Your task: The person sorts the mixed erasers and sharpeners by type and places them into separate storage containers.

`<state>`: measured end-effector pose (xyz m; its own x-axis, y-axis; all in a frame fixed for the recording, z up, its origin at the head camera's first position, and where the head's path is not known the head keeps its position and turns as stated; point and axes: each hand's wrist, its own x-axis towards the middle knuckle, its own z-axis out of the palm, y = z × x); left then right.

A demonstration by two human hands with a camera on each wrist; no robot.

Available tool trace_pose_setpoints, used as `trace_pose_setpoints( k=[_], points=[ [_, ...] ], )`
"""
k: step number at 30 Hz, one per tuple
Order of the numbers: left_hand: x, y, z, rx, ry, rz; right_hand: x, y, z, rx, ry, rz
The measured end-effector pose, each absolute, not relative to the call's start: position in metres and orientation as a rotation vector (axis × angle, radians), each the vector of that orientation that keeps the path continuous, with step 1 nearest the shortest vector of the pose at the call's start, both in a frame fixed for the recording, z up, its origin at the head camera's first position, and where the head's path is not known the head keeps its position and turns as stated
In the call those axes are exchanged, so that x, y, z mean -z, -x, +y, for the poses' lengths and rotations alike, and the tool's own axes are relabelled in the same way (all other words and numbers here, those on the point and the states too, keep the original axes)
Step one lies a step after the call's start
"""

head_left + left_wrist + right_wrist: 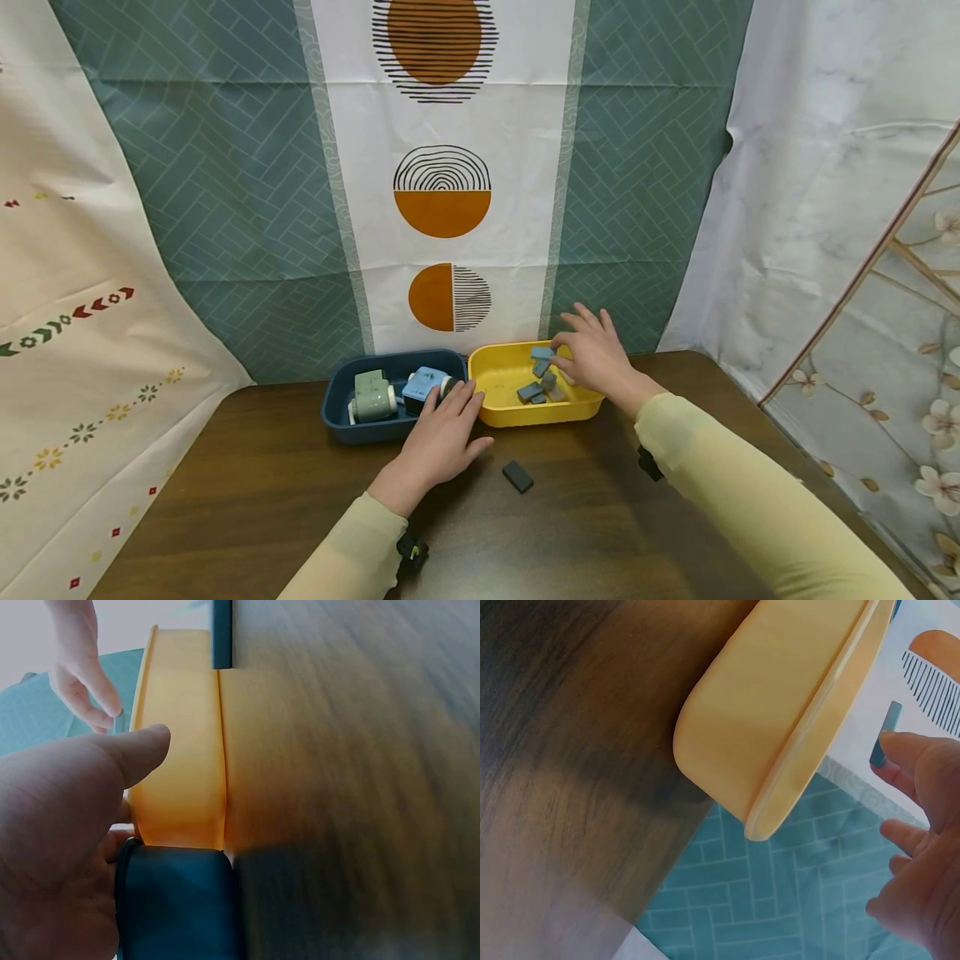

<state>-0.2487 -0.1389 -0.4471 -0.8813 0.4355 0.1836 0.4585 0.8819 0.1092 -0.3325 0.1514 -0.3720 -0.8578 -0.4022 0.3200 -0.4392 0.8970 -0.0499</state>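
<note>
Above the yellow bin (487,408), my right hand (596,354) pinches a small flat blue-grey block (887,735) between thumb and fingertip. Its other fingers are spread away from the block. Several small blue and grey blocks (529,392) lie on the bin's floor below. My left hand (442,437) is at the near side of the dark blue bin (352,433), where the two bins meet. Its fingers reach over the dark blue rim, and the thumb (146,750) points out across the yellow wall.
Inside the dark blue bin sit a boxy green item (372,396) with white parts and a blue-topped black item (422,387), partly behind my left fingers. A dark rectangular block (517,477) lies on the brown table (247,492). Fabric hangings (255,208) stand behind the bins.
</note>
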Motion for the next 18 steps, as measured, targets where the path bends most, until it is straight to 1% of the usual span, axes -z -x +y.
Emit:
trace_pose_setpoints(
  k=[18],
  points=[
    [0.4465,0.2481,-0.1393,0.223,0.692,-2.899,0.3763,0.3396,0.1538,-0.144,-0.579,-2.788]
  ],
)
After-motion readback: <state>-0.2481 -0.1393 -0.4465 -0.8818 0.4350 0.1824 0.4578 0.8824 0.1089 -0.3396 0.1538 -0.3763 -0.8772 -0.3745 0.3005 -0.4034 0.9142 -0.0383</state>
